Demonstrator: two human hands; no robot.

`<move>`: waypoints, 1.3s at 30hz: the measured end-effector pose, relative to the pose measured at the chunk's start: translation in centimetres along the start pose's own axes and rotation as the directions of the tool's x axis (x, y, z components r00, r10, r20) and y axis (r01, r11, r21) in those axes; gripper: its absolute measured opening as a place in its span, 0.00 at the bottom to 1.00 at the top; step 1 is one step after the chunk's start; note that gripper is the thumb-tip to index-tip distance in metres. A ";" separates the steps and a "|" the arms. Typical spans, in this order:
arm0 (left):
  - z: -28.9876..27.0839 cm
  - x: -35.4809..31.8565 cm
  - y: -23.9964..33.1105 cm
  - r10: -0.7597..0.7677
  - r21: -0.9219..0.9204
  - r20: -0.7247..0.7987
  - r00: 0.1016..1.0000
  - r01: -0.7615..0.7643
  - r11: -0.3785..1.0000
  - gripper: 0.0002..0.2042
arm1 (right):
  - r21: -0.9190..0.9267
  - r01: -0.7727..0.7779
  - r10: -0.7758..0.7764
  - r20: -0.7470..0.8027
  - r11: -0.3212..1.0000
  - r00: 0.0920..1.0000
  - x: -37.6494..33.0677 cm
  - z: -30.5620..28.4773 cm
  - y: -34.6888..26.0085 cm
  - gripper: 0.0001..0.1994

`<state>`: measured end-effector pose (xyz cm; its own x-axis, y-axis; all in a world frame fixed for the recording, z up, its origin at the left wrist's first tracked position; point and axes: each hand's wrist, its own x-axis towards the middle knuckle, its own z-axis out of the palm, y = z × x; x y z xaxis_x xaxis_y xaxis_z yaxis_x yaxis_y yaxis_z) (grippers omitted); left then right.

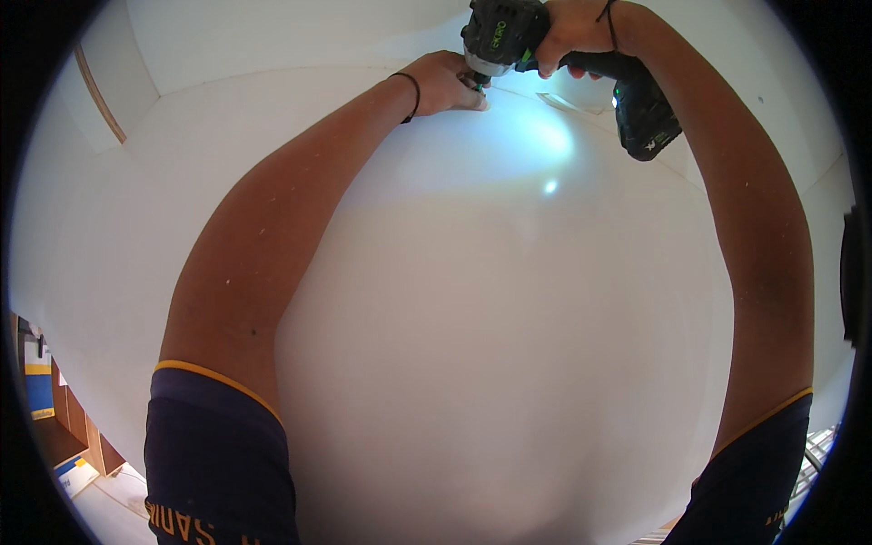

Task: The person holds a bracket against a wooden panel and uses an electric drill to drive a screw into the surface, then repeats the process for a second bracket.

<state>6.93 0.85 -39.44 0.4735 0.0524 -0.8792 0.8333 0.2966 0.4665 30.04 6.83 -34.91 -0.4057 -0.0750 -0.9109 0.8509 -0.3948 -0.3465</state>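
Note:
A black cordless impact driver (pixel 505 36) with green markings is at the top of the view, pointing down toward the white surface. My right hand (pixel 581 29) is wrapped around its handle, and its battery (pixel 647 123) sticks out to the right below my wrist. My left hand (pixel 443 84) is at the driver's nose, with thumb and fingers pinched around the bit end (pixel 480 80). Whatever is between those fingertips is too small to make out. The driver's lamp throws a bluish-white glow onto the large white panel (pixel 509 318) under both arms.
A seam and a pale, narrow slot-like fitting (pixel 568 104) lie beyond the glow. A brown strip (pixel 98 95) edges an opening at upper left. Brown shelving (pixel 77 418) with a blue, yellow and white box (pixel 39 391) stands lower left. A dark object (pixel 850 277) borders the right edge.

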 end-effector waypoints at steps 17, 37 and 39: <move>0.3 0.1 -0.4 -0.025 0.058 -0.040 0.999 0.027 0.998 0.23 | 0.099 -0.111 0.109 0.026 0.989 0.994 1.0 -0.2 0.4 0.17; -0.4 2.8 -0.1 -0.039 0.280 -0.005 0.999 0.038 0.959 0.23 | 0.151 -0.020 0.022 -0.014 0.988 1.000 4.3 0.6 2.5 0.18; -0.3 3.7 -0.5 -0.139 0.223 0.030 0.990 0.128 0.966 0.24 | 0.165 0.024 -0.022 -0.015 0.986 1.000 4.4 0.7 2.3 0.18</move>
<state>8.16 1.14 -42.94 0.3619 -0.0179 -0.9320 0.9297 0.0804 0.3594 29.96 4.91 -39.56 -0.4191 -0.0529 -0.9064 0.7744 -0.5420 -0.3264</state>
